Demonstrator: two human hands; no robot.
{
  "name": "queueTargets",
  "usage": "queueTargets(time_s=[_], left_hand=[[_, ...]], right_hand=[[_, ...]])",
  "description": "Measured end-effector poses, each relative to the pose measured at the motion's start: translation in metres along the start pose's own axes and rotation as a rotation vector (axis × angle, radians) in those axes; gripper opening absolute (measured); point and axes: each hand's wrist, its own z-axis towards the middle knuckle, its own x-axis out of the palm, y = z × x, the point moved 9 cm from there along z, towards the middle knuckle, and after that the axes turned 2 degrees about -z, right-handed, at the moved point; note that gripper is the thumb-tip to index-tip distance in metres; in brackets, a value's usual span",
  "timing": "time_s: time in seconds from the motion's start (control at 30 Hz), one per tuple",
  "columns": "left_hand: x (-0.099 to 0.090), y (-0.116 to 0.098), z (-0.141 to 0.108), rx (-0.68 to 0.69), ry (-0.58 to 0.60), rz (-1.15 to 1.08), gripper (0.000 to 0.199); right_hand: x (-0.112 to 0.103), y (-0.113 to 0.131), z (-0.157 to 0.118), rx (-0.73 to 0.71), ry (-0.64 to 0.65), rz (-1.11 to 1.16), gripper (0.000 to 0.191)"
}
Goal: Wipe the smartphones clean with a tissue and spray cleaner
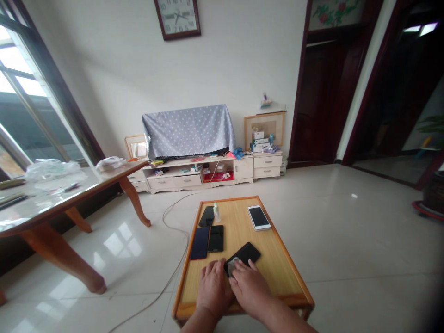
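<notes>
A black smartphone [250, 252] lies slantwise on the small wooden table [239, 212], in front of me. My left hand [213, 284] is at its near left end, fingers bent against the edge; their tips are partly hidden. Under the fingers of my right hand [250, 283] is a small greyish wipe [233, 265], pressed flat on the phone's screen. Left of it rest a dark blue phone [200, 243], a black phone [216, 238] and another black phone [207, 216]. Beside the last stands a small clear spray bottle [217, 212]. A white phone [259, 218] lies at the far right.
A larger table [104, 178] with plastic bags stands at left. A cable [166, 277] runs over the tiled floor beside the small table. Against the wall is a low white cabinet [176, 181], with a spotted cloth [189, 132] draped over something on it.
</notes>
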Motion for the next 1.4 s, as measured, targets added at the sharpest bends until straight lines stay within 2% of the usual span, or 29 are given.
queueTargets(time_s=[0.07, 0.2, 0.37, 0.43, 0.5, 0.6, 0.67, 0.73, 0.83, 0.9, 0.97, 1.07, 1.13, 1.2, 1.33, 1.4], left_hand=[[-0.001, 0.0, 0.0, 0.002, -0.007, 0.001, 0.056], [-0.003, -0.002, -0.001, 0.015, -0.019, -0.01, 0.057], [0.0, 0.002, 0.0, 0.009, -0.003, -0.009, 0.058], [0.001, 0.002, 0.0, 0.011, 0.004, -0.004, 0.058], [-0.001, 0.0, 0.0, 0.018, -0.007, 0.0, 0.055], [-0.002, -0.001, 0.001, 0.028, -0.016, 0.008, 0.062], [0.0, 0.0, 0.001, 0.037, -0.012, 0.013, 0.065], [0.002, 0.002, 0.002, 0.041, -0.016, 0.014, 0.062], [0.006, 0.005, 0.003, 0.042, -0.015, 0.015, 0.056], [0.006, 0.006, 0.003, 0.036, -0.015, 0.016, 0.055], [0.004, 0.006, 0.003, 0.03, -0.022, 0.015, 0.057], [0.002, 0.004, 0.003, 0.026, -0.023, 0.011, 0.065], [0.002, 0.004, 0.003, 0.025, -0.018, 0.008, 0.07], [0.002, 0.005, 0.003, 0.028, -0.02, 0.001, 0.071], [0.003, 0.007, 0.004, 0.022, -0.021, -0.022, 0.061], [0.002, 0.007, 0.004, 0.011, -0.018, -0.027, 0.062]], right_hand=[[-0.009, 0.0, -0.001, -0.011, -0.021, 0.049, 0.044], [-0.024, -0.011, 0.002, 0.058, -0.107, 0.035, 0.047], [0.006, 0.002, -0.001, 0.0, 0.018, -0.007, 0.054], [0.011, 0.003, 0.0, -0.027, 0.041, -0.027, 0.056], [0.006, -0.009, 0.006, 0.005, 0.027, -0.067, 0.057], [-0.009, -0.038, 0.018, 0.142, -0.015, -0.128, 0.058], [-0.01, -0.046, 0.022, 0.186, -0.023, -0.142, 0.061], [0.0, -0.038, 0.02, 0.168, -0.004, -0.138, 0.063], [0.018, -0.007, 0.012, 0.023, 0.04, -0.094, 0.061], [0.022, 0.003, 0.01, -0.036, 0.061, -0.074, 0.059], [0.015, -0.009, 0.015, 0.035, 0.065, -0.096, 0.059], [-0.004, -0.045, 0.027, 0.208, 0.033, -0.147, 0.062], [-0.009, -0.055, 0.031, 0.25, 0.012, -0.159, 0.064], [-0.003, -0.048, 0.031, 0.227, 0.021, -0.158, 0.062], [0.022, -0.006, 0.025, 0.05, 0.076, -0.109, 0.056], [0.025, -0.003, 0.027, 0.049, 0.077, -0.113, 0.056]])
